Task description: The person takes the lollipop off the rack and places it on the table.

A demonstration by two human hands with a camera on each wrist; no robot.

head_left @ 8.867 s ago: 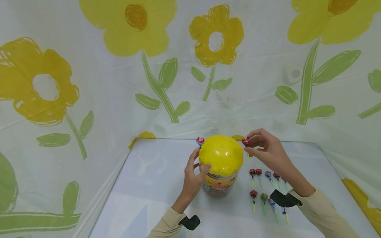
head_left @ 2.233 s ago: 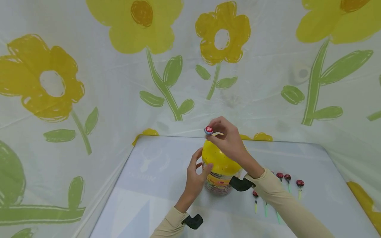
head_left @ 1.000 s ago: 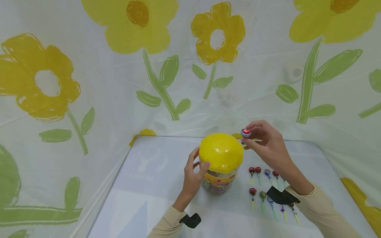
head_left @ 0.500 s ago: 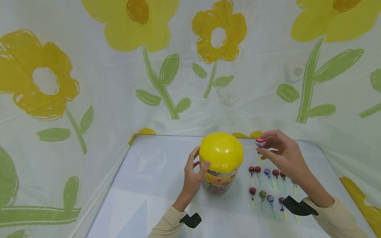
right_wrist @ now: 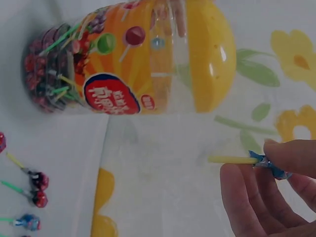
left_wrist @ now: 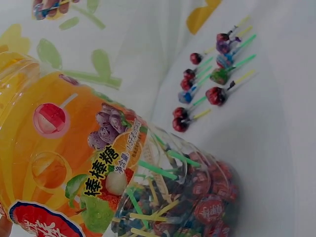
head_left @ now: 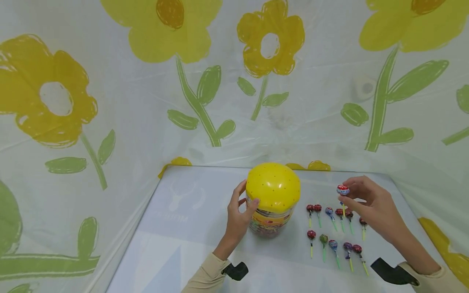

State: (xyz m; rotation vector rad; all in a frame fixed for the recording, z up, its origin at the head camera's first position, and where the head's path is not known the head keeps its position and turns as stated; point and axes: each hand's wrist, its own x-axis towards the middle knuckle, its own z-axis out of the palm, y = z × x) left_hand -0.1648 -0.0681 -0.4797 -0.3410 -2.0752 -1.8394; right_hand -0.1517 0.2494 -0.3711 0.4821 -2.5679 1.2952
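Observation:
A clear jar [head_left: 269, 224] with a yellow dotted lid [head_left: 272, 187] stands upright on the table. My left hand [head_left: 237, 217] grips its left side near the lid, thumb on the lid's edge. Lollipops show through the jar's lower wall in the left wrist view. My right hand [head_left: 379, 209] pinches a lollipop [head_left: 342, 189] with a red and blue wrapper and yellow stick, above the table. In the right wrist view the yellow stick [right_wrist: 232, 159] points away from the fingers. Beneath that hand, several lollipops lie in two rows; a green one [head_left: 323, 239] is in the nearer row.
The white table [head_left: 176, 244] extends left and in front of the jar. Its far edge meets a hanging sheet [head_left: 315, 130] printed with yellow flowers. A dark red lollipop [head_left: 362, 221] ends the farther row on the right, near my right hand.
My right hand took the red and blue lollipop from by my left fingertips and carried it right and down, over the rows. A lollipop held earlier is gone from the hand. The jar stays put.

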